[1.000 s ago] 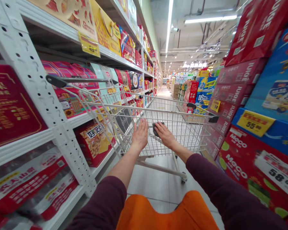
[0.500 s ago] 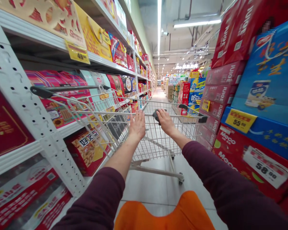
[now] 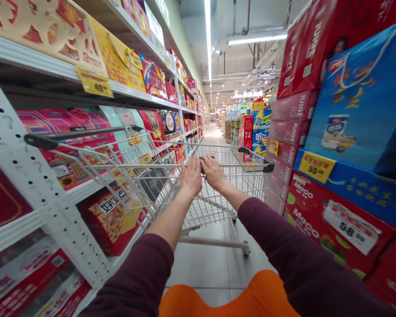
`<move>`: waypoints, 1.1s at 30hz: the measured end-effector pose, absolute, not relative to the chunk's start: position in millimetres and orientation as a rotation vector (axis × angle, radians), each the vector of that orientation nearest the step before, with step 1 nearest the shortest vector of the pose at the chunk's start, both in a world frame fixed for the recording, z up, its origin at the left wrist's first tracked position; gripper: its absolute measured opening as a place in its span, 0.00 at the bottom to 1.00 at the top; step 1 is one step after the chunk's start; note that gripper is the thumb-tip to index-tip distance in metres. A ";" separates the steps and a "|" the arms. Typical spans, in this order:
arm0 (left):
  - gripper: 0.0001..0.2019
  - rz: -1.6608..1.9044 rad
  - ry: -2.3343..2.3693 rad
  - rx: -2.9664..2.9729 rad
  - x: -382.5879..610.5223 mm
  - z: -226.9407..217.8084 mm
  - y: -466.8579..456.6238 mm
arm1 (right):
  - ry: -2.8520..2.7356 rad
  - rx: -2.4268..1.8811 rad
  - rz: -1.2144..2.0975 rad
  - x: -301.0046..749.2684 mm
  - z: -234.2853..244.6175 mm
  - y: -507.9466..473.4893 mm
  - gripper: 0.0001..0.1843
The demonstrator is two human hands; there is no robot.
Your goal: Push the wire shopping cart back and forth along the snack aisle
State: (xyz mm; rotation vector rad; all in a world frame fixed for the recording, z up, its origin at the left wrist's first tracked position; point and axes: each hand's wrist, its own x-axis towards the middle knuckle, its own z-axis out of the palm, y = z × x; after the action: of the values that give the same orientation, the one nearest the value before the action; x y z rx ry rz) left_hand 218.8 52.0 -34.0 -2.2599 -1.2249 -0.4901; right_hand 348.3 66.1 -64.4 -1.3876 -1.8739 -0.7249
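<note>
A wire shopping cart point(image 3: 214, 209) stands sideways before me. My left hand point(image 3: 190, 177) rests on its near top rail, fingers stretched out and pointing up over the metal. Close beside it, my right hand point(image 3: 214, 173) presses a dark grey cloth point(image 3: 202, 169) onto the same rail. Most of the cloth is hidden beneath my fingers. The cart's grey handlebar point(image 3: 95, 130) lies off to the left, and a black plastic corner piece point(image 3: 268, 167) caps the rail's right end.
White shelving point(image 3: 57, 211) with boxed gift packs runs along the left, near the handlebar. Stacked red cartons point(image 3: 339, 220) and a blue gift box point(image 3: 356, 105) rise close on the right. Pale floor tiles point(image 3: 204, 268) lie under the cart, and the aisle point(image 3: 214, 132) stretches ahead.
My right hand has slid left along the rail with the cloth, nearly up to my left hand. My left hand stays on the rail. The whole view has shifted slightly.
</note>
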 end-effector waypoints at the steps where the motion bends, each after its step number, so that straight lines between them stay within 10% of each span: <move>1: 0.32 -0.476 -1.241 -2.257 218.8 -33.5 52.4 | -1.872 -1.403 -0.705 344.2 -63.5 67.2 0.24; 33: 0.35 -0.341 -1.391 -2.286 175.6 -23.0 51.9 | -1.592 -1.546 -0.910 416.1 -110.5 24.4 0.23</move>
State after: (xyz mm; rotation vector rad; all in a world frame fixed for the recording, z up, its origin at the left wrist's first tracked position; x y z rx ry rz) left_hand 175.6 51.9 -23.0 -2.2858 -1.3907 -0.3408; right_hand 416.1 24.4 -110.5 -1.5465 -1.5916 -0.9103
